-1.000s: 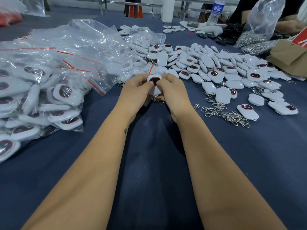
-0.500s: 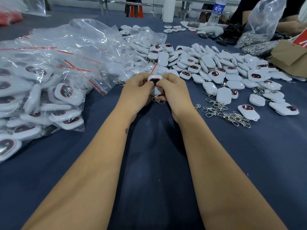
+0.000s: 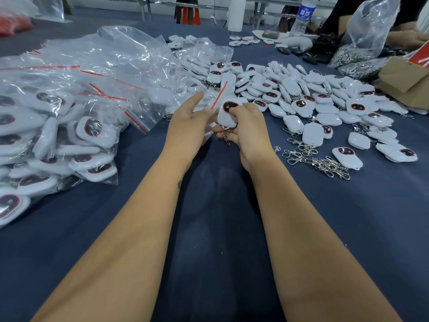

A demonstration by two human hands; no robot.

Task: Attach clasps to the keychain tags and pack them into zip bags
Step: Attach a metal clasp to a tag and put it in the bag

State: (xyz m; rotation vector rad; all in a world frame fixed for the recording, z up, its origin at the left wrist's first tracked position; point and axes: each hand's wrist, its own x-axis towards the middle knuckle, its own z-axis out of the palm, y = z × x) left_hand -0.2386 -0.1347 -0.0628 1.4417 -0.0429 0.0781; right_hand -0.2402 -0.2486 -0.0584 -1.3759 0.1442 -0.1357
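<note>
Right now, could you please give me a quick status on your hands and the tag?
Right hand gripping tag, clasp hanging below. Left hand open at a zip bag. Nothing in the way.

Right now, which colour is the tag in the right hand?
White, with a dark, red-rimmed window; tag, right hand, head view.

left hand blurred, clasp partly hidden under right hand
</note>
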